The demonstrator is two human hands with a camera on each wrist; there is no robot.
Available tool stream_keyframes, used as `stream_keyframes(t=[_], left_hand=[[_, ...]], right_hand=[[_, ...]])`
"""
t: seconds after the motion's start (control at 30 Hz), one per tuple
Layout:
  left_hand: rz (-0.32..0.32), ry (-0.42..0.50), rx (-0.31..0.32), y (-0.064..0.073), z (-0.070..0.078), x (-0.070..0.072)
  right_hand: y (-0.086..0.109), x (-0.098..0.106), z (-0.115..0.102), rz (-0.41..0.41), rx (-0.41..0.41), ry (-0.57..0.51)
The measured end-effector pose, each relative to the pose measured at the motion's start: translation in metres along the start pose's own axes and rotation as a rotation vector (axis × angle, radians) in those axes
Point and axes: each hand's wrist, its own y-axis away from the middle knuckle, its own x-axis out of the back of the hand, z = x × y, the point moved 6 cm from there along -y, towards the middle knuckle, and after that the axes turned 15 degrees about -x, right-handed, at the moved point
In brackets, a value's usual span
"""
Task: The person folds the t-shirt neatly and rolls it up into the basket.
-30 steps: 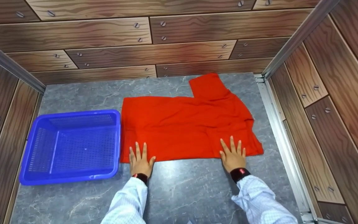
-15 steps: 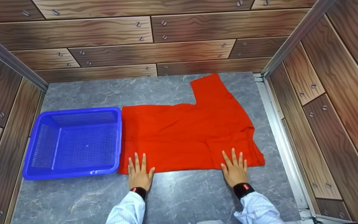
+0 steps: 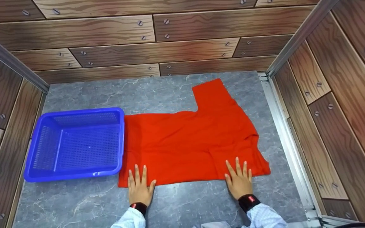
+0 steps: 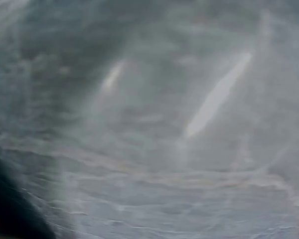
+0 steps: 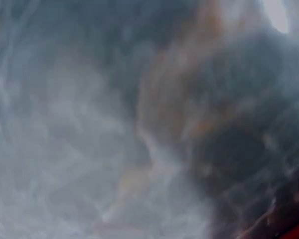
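A red short-sleeved shirt [image 3: 176, 142] lies folded lengthwise on the grey marbled surface, one sleeve [image 3: 211, 91] pointing to the back. My left hand [image 3: 140, 188] rests flat on its near left corner, fingers straight and spread a little. On the near edge toward the right, my right hand [image 3: 240, 180] lies with fingers spread on the cloth. Both wrist views show mostly blurred grey surface; neither hand's fingers appear there.
Left of the shirt stands a blue plastic basket [image 3: 74, 175], its right rim overlapping the shirt's left end in the head view. Wood-patterned walls [image 3: 112, 57] enclose the back and sides. A metal rail [image 3: 284, 136] runs along the right edge.
Both hands and the shirt have slid toward me, the hands staying flat on the cloth. The shirt's left end has come nearer along the basket's side.
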Motion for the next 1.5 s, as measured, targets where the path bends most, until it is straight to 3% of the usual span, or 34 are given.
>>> stream_keyframes(t=[0.07, 0.17, 0.3, 0.37, 0.43, 0.53, 0.6, 0.7, 0.9, 1.03, 1.17, 1.33, 1.43, 1.5], left_hand=[[0.010, -0.006, -0.007, 0.001, 0.000, 0.002], [0.020, 0.004, -0.014, 0.000, 0.001, 0.004], [0.003, 0.038, -0.001, -0.001, 0.002, 0.004], [-0.012, 0.042, 0.013, -0.001, 0.002, 0.003], [-0.026, 0.046, 0.022, 0.000, 0.002, 0.002], [-0.036, 0.041, 0.025, 0.002, 0.002, 0.001], [-0.037, 0.043, 0.020, 0.004, 0.001, 0.000], [-0.050, 0.039, 0.019, 0.009, -0.002, -0.002], [-0.047, 0.023, 0.001, 0.012, -0.005, -0.002], [-0.013, 0.011, -0.038, 0.009, -0.004, -0.001], [0.017, -0.010, -0.059, 0.006, -0.003, 0.000], [-0.012, -0.003, -0.029, 0.002, -0.002, 0.000], [0.006, -0.008, -0.009, -0.005, -0.001, 0.003], [0.037, -0.010, -0.005, -0.013, 0.000, 0.005]], right_hand=[[0.003, 0.000, 0.000, 0.000, -0.001, 0.009], [-0.005, 0.008, -0.003, 0.047, 0.062, 0.054], [-0.045, 0.041, -0.008, 0.210, 0.203, 0.063], [-0.074, 0.063, -0.006, 0.249, 0.197, 0.010], [-0.103, 0.082, 0.001, 0.222, 0.118, -0.068], [-0.138, 0.097, 0.019, 0.067, -0.095, -0.168], [-0.151, 0.099, 0.028, -0.037, -0.226, -0.185], [-0.157, 0.097, 0.033, -0.139, -0.358, -0.168], [-0.157, 0.097, 0.032, -0.193, -0.560, -0.126], [-0.161, 0.106, 0.030, -0.125, -0.626, -0.261], [-0.165, 0.108, 0.029, -0.051, -0.616, -0.387], [-0.160, 0.095, 0.028, -0.017, -0.552, -0.300], [-0.154, 0.083, 0.020, 0.073, -0.417, -0.185], [-0.147, 0.073, 0.011, 0.157, -0.276, -0.103]])
